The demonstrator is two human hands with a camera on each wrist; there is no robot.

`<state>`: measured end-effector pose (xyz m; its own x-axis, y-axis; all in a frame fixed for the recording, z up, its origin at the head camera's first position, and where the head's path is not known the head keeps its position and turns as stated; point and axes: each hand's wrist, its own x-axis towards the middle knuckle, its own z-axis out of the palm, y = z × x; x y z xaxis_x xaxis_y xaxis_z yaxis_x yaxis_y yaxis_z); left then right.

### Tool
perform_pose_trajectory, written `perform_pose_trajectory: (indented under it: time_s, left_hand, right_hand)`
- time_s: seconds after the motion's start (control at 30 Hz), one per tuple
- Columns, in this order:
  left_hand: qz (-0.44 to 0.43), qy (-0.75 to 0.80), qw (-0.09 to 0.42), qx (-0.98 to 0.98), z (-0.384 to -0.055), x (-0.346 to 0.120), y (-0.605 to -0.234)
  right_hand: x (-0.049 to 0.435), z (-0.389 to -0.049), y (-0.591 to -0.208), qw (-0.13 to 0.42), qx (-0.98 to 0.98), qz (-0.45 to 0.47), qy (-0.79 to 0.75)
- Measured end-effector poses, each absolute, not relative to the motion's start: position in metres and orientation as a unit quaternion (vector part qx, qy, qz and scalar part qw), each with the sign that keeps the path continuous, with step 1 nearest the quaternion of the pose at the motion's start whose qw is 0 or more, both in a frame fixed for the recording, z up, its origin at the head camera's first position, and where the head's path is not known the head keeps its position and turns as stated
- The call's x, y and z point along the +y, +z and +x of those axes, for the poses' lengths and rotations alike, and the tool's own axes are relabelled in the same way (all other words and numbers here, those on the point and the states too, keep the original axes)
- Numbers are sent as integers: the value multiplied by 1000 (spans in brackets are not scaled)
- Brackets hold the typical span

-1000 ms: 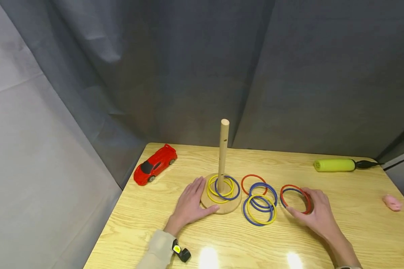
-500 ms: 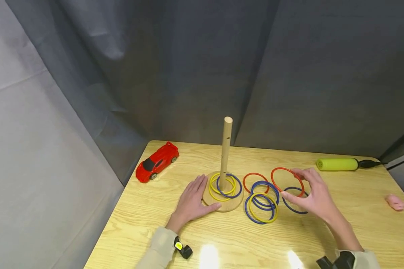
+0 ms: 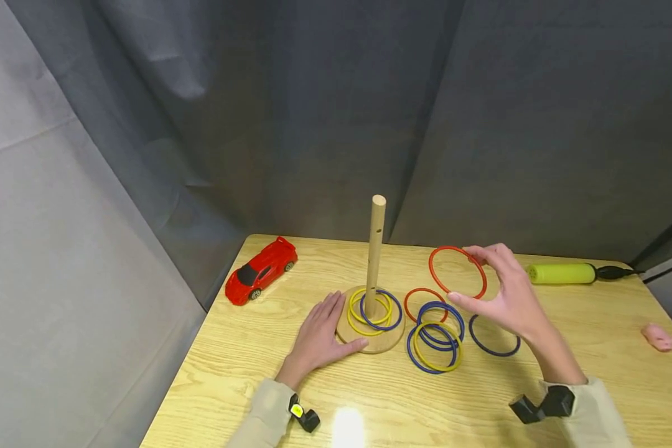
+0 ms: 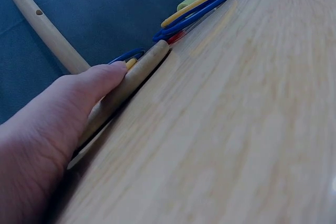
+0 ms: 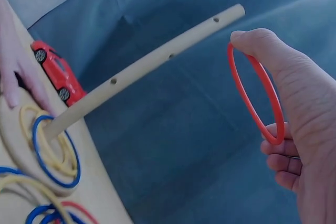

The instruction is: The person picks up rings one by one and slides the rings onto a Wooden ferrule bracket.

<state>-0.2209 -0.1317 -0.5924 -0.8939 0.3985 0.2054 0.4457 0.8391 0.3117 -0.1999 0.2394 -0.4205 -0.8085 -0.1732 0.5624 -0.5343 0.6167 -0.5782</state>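
In my right hand (image 3: 504, 292) I hold a red ring (image 3: 432, 269) by its edge, thumb and fingers on opposite parts of the rim. It is raised above the table, to the right of the upright wooden peg (image 3: 374, 255). My left hand (image 3: 316, 339) lies against the left side of the round wooden base (image 3: 389, 341), fingers extended and the thumb (image 4: 107, 80) over the rim. Around the foot of the peg lie two yellow rings (image 3: 354, 328) and a blue ring (image 3: 400, 309). A single blue ring (image 3: 495, 354) is on the table below my right hand.
Right of the base, several overlapping blue rings (image 3: 413, 356), a yellow ring (image 3: 460, 354) and another red ring (image 3: 407, 300) lie on the table (image 3: 246, 361). A red toy car (image 3: 262, 270) stands back left. A green hand pump (image 3: 562, 274) and a pink lump (image 3: 658, 337) are at the right.
My right hand has lifted the red ring off the blue one beneath it and carried it up and slightly left. The blue ring stays on the table. My left hand keeps its place.
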Motion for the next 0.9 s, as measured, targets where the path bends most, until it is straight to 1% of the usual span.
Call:
perform_pose_trajectory:
  time_s: [0.37,0.63,0.9]
  left_hand:
    - [-220,-182,68,-956,-221,-132,-592]
    - [-223,-180,74,-955,-221,-131,-592]
    - [-219,-189,67,-955,-219,-132,-589]
  right_hand:
    - [217,-221,-377,276,-837,259,394]
    - [193,-230,-346,290,-812,290,416]
    - [174,-241,-327,302,-801,314,411]
